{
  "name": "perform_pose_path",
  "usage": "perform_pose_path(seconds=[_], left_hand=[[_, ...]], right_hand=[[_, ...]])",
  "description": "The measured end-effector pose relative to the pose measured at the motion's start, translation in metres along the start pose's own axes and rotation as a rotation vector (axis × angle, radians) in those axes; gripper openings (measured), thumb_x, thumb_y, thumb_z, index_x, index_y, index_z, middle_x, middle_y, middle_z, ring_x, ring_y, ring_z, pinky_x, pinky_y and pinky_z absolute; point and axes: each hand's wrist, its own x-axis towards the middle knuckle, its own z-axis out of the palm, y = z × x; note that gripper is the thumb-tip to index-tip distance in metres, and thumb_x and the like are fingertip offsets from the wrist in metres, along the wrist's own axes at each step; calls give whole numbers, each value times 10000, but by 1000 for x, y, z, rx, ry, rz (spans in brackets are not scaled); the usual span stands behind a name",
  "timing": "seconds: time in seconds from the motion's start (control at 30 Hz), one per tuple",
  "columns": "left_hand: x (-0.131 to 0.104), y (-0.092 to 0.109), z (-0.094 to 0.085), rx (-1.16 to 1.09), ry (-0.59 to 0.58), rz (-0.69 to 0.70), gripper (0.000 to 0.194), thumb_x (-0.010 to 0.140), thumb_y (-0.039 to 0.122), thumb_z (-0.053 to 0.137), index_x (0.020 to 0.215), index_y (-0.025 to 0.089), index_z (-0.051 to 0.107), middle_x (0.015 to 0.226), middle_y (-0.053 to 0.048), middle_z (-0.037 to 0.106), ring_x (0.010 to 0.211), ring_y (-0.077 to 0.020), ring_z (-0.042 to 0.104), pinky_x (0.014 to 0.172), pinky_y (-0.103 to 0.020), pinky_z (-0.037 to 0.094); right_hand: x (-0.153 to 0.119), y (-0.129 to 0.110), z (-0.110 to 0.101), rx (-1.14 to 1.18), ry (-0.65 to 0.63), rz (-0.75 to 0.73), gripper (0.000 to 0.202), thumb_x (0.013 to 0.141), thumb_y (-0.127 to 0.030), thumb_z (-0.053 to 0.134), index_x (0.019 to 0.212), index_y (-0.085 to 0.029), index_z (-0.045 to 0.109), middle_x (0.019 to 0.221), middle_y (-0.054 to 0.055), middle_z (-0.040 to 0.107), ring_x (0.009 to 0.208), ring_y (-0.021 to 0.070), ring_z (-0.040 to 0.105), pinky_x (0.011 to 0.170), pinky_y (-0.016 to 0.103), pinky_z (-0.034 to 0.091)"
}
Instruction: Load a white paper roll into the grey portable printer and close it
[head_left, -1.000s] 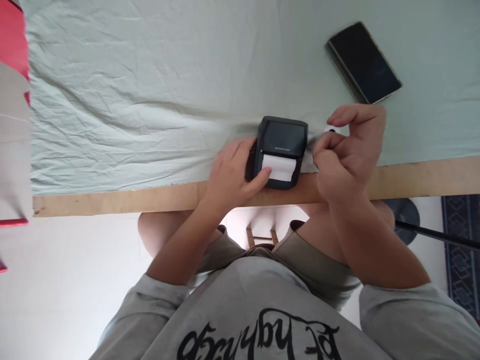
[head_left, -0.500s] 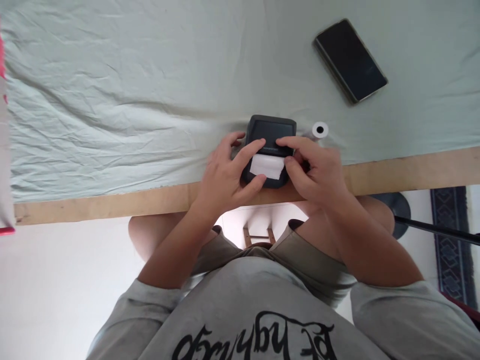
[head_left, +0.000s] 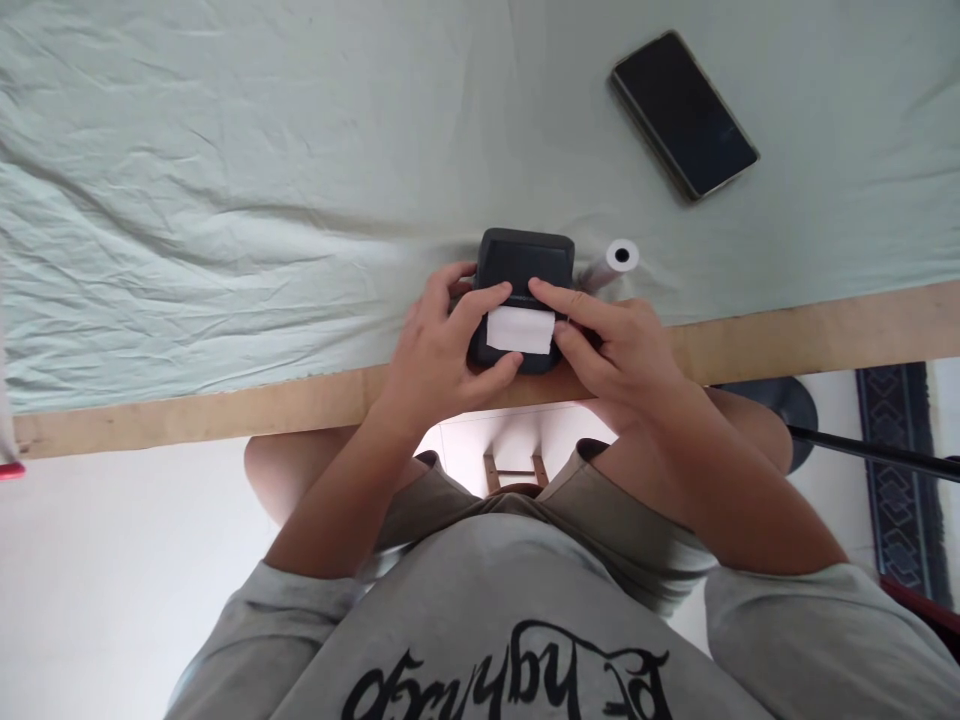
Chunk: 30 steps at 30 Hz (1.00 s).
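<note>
Loads of open cloth (head_left: 315, 130) on the far side of the black printer (head_left: 525, 262), so a hand could come in from there no problem. Same to its left once you're past the left hand (head_left: 439, 345), which hogs that flank, just some wrinkles to slide over. Right of the printer is the tight bit tbh: paper roll (head_left: 621, 257) just beside it, right hand (head_left: 619, 335) crowding the near half. The black slab (head_left: 684, 115) is well off to the printer's far right, with a decent lane between it and the roll. Near side's blocked by both forearms (head_left: 345, 495) over the bench edge (head_left: 825, 335).
</note>
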Motion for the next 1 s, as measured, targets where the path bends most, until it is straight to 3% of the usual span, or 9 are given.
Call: perform_pose_path(seconds=[0.1, 0.27, 0.4, 0.57, 0.67, 0.73, 0.83, 1.0], left_hand=[[1, 0, 1, 0, -8, -19, 598, 889, 470, 690, 1425, 253, 535, 1547, -169, 462, 1371, -376, 592, 1123, -543, 525], [2, 1, 3, 25, 34, -20, 585, 872, 476, 708, 1392, 257, 553, 1505, -175, 485, 1351, -363, 596, 1103, -533, 542], [4, 1, 5, 52, 30, -23, 595, 863, 490, 720, 1384, 257, 551, 1505, -175, 483, 1329, -362, 607, 1077, -529, 550], [4, 0, 4, 51, 13, -37, 604, 850, 506, 736, 1376, 269, 556, 1514, -164, 494, 1315, -382, 611, 1069, -559, 547], [2, 0, 5, 64, 18, -20, 701, 836, 514, 765, 1437, 267, 500, 1522, -175, 512, 1373, -381, 582, 1107, -555, 530], [1, -1, 5, 70, 33, -27, 846, 809, 536, 801, 1513, 258, 422, 1541, -185, 522, 1434, -386, 543, 1133, -546, 517], [-1, -3, 7, 70, 30, -53, 984, 808, 613, 804, 1587, 230, 341, 1577, -196, 529, 1466, -403, 529, 1163, -543, 493], [-2, -5, 7, 84, -23, -61, 1063, 840, 718, 742, 1627, 143, 318, 1607, -248, 509, 1464, -445, 531, 1166, -548, 468]], right_hand=[[0, 0, 1, -34, 28, -9, 441, 1002, -341, 541, 1408, -305, 712, 585, -21, 617, 435, 120, 421, 487, 278, 363], [4, 1, 2, -76, 29, -27, 541, 903, -201, 507, 1382, -303, 740, 612, -4, 642, 454, 126, 415, 487, 278, 326], [8, 1, 1, -91, 60, -30, 519, 872, -194, 536, 1315, -309, 782, 578, -6, 612, 456, 127, 399, 493, 281, 303], [7, -2, 3, -30, 56, 26, 506, 875, -179, 532, 1298, -297, 785, 662, 1, 688, 485, 136, 477, 507, 287, 374], [4, -5, 6, 62, 60, 64, 535, 893, -149, 473, 1339, -281, 737, 814, 12, 751, 573, 152, 582, 575, 308, 485], [1, -5, 8, 107, 67, 98, 549, 912, -146, 451, 1398, -278, 670, 740, -9, 699, 565, 161, 578, 591, 326, 511], [-3, -3, 8, 146, 76, 136, 562, 949, -186, 472, 1500, -280, 534, 612, -52, 572, 504, 169, 522, 552, 339, 497], [-5, -1, 10, 157, 68, 119, 540, 1014, -305, 500, 1549, -309, 424, 624, -60, 526, 481, 163, 477, 508, 331, 452]])
